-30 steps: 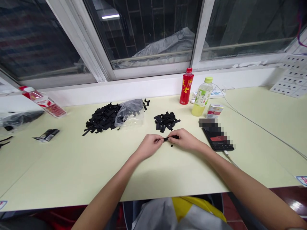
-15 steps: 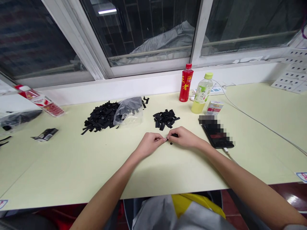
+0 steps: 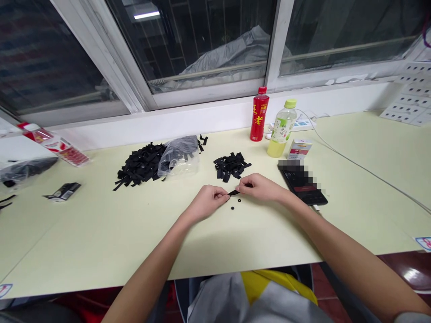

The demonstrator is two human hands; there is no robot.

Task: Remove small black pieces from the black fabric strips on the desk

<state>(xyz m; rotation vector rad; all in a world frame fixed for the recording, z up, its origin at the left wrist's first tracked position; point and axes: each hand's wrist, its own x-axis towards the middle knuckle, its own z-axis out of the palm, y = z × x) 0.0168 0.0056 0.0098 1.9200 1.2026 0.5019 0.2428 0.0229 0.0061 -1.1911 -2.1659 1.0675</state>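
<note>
- At the near middle of the pale green table (image 3: 101,237), both hands meet just above the surface.
- Left hand (image 3: 207,202): its fingers (image 3: 220,194) are closed in a firm pinch on one end of a short black strip (image 3: 234,192).
- Right hand (image 3: 259,188): its fingers (image 3: 245,184) curl over the strip's other end, partly hiding it.
- Just below the strip, two small black rings (image 3: 239,200) lie on the table, slightly apart.
- Farther back, a smaller heap of black strips (image 3: 230,166) sits just beyond the hands.
- To its left, a large heap of black strips (image 3: 139,165) touches a clear plastic bag (image 3: 178,155).
- Toward the window stand a red bottle (image 3: 258,115) and a green-capped bottle (image 3: 282,129).
- Near the right hand lies a phone (image 3: 301,186), partly pixelated.
</note>
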